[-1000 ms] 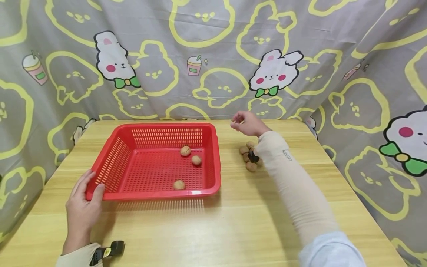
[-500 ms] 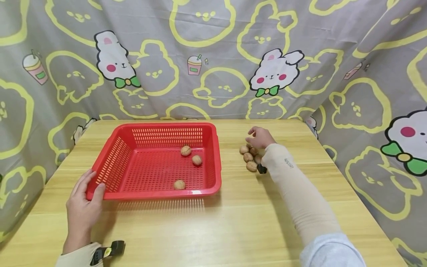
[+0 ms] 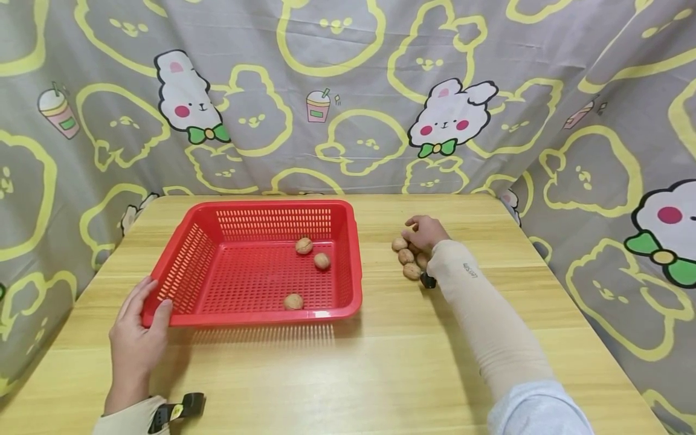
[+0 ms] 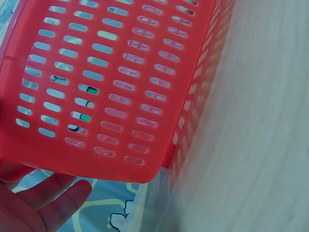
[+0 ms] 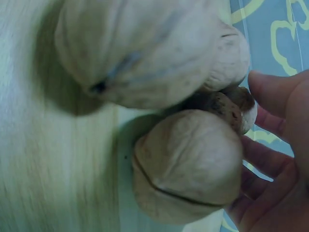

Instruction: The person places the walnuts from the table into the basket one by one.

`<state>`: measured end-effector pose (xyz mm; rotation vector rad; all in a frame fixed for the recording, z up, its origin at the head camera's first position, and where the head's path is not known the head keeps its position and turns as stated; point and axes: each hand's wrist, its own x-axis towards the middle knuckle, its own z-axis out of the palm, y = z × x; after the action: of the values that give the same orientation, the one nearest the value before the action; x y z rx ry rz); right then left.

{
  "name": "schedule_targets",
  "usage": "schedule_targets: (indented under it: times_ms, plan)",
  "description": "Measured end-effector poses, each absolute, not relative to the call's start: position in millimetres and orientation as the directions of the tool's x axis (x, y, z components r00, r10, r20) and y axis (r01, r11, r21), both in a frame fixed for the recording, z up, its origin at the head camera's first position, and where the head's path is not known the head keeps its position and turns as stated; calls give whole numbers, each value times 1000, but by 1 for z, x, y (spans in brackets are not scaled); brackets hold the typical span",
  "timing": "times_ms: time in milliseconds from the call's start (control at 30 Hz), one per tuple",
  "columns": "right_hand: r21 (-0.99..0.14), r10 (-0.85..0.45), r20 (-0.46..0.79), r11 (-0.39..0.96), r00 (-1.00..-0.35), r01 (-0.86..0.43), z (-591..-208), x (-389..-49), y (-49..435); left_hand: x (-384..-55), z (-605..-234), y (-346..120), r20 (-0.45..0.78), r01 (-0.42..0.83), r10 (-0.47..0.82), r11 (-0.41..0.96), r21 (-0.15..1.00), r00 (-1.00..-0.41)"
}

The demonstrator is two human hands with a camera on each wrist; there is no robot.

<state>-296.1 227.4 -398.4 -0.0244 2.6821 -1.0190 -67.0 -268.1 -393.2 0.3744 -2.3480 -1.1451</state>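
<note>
A red plastic basket [image 3: 255, 318] with slotted walls stands on the table's left half. My left hand [image 3: 138, 341] holds its near left corner, thumb over the rim and fingers along the outside. In the left wrist view, some fingers [image 4: 67, 200] show beside the basket wall [image 4: 113, 87]. Three walnuts [image 3: 304, 245] lie inside the basket, toward its right. My right hand [image 3: 426, 232] is at the far side of a cluster of walnuts [image 3: 405, 256]. In the right wrist view, its thumb [image 5: 270, 92] and bent fingers are spread around a partly hidden walnut [image 5: 249, 116].
The wooden table [image 3: 304, 374] carries the basket and the loose walnuts. A grey patterned curtain [image 3: 348, 139] hangs behind it and along both sides. A black wrist camera [image 3: 191, 405] sticks out from my left wrist.
My right hand has come down and toward me, from above the table behind the walnuts onto the cluster's far end. My left hand and the basket stay put.
</note>
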Motion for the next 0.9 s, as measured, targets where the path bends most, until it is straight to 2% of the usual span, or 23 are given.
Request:
schedule_targets:
  times_ms: [267, 600, 900]
  plan:
    - [-615, -127, -177, 788, -976, 9, -405, -298, 231, -67, -392, -266, 312, -28, -445, 608, 793, -839]
    - [-712, -111, -135, 702, -985, 18, -396, -290, 226, -66, -393, -266, 326, -18, -441, 617, 787, -836]
    - [-554, -231, 58, 802, -971, -223, -372, -293, 215, -67, -392, -267, 305, -40, -448, 612, 790, -841]
